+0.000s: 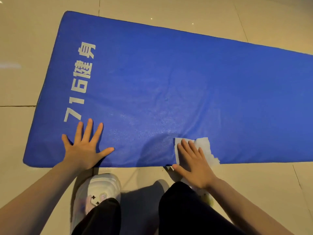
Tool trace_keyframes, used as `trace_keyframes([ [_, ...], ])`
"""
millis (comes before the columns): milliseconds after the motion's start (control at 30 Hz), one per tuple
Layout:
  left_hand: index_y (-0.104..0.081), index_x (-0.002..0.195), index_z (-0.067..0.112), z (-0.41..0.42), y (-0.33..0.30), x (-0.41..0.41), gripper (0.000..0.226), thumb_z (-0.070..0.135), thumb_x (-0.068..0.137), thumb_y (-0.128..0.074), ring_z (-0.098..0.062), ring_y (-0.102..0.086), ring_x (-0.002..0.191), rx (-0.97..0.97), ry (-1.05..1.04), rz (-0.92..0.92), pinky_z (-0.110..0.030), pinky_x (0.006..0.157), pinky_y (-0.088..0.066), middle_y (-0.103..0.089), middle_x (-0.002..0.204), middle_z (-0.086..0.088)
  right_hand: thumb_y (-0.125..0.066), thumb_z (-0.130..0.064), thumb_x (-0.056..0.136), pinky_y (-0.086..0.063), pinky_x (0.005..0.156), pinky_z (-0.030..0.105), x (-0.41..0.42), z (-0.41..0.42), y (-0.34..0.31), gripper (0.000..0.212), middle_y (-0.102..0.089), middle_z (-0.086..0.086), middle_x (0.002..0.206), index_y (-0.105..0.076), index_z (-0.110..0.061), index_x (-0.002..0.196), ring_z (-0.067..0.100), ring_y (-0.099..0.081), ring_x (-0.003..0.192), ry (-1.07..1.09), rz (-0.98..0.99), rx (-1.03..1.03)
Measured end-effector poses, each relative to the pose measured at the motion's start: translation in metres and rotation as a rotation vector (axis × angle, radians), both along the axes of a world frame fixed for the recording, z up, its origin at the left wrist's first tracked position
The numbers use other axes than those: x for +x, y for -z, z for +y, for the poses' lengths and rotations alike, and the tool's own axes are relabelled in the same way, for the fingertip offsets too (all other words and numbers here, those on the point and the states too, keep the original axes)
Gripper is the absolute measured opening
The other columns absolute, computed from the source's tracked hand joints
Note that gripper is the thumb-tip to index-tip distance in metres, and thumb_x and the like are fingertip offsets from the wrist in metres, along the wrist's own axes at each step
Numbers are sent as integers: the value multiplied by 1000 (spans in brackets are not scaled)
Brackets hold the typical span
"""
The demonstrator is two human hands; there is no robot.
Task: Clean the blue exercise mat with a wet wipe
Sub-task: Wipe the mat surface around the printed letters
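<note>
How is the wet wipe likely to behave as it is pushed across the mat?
The wet wipe looks thin and crumpled, so probably floppy and apt to bunch. The right hand presses it flat, which likely keeps it moving. A sheen on the blue mat suggests it glides easily.

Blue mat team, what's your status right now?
Left hand flat on blue mat, steadying. Right hand pressing wet wipe at near edge. Nothing in the way.
</note>
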State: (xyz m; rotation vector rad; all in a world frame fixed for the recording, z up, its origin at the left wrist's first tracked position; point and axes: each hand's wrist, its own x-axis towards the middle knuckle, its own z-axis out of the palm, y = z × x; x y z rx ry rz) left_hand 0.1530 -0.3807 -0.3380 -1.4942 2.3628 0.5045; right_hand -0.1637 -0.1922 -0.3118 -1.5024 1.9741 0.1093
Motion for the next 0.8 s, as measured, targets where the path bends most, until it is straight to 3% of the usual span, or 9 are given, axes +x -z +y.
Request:
trace_keyframes([
  [67, -14, 156, 27, 3, 3, 0, 112, 95, 69, 0, -38, -7, 151, 50, 6, -15, -77, 106, -3, -2, 164, -3, 5, -77, 86, 0, 122, 53, 20, -16, 8, 85, 10, -12, 159, -5, -29, 155, 16, 15, 147, -196, -1, -74],
  [133, 11, 152, 33, 3, 6, 0, 114, 96, 57, 7, -28, 16, 151, 71, -59, 3, -68, 109, 16, 26, 155, 9, -1, -61, 99, -12, 119, 58, 43, -34, 20, 72, -16, -3, 162, -27, -22, 154, 25, -10, 149, -362, 1, -181],
  [200, 23, 147, 38, 0, 6, 1, 121, 100, 43, 19, -23, 29, 147, 67, -63, -10, -54, 97, 38, 41, 146, 13, -7, -49, 104, -10, 119, 53, 56, -52, 31, 62, -28, -1, 159, -36, -21, 151, 26, -21, 148, -480, -17, -252],
  [267, 31, 142, 40, -3, 5, 0, 126, 100, 31, 25, -20, 41, 139, 119, -35, -47, -44, 79, 47, 49, 141, 15, -9, -45, 105, -5, 118, 45, 49, -69, 37, 58, -27, -1, 160, -34, -21, 152, 23, -20, 149, -520, -16, -293],
  [433, 32, 141, 46, -6, 6, 6, 128, 108, 32, 8, -13, 54, 127, 186, -17, -1, -43, 83, 47, 46, 147, 14, -11, -55, 103, -16, 114, 49, -31, -92, 52, 63, -27, 10, 159, -29, -20, 152, 32, -29, 145, -149, 119, -339],
  [533, 27, 146, 51, -4, 8, 11, 115, 108, 52, -7, -9, 42, 139, 209, -4, 5, -43, 94, 44, 35, 156, 13, -11, -65, 91, -9, 119, 50, -97, -86, 50, 79, -10, 9, 164, -19, -20, 156, 28, -10, 151, 260, 260, -257],
  [633, 11, 154, 44, -4, 7, 12, 110, 102, 64, -17, -11, 27, 147, 238, -3, -1, -41, 100, 39, 24, 162, 13, -6, -65, 88, -7, 120, 51, -123, -77, 47, 84, -5, 7, 165, -11, -18, 157, 26, -5, 151, 546, 363, -205],
  [733, 7, 156, 40, -4, 7, 12, 110, 101, 67, -17, -13, 21, 149, 220, 11, -5, -41, 103, 36, 17, 163, 10, -3, -55, 91, -7, 119, 55, -89, -95, 53, 79, -9, 10, 164, -13, -13, 157, 29, -8, 150, 698, 403, -238],
  [800, 17, 152, 44, -5, 4, 9, 112, 104, 62, -11, -11, 28, 146, 246, -15, -23, -42, 100, 39, 26, 161, 10, -3, -52, 90, -8, 116, 55, -47, -114, 58, 79, -15, 14, 163, -19, -11, 155, 31, -15, 149, 549, 362, -269],
])
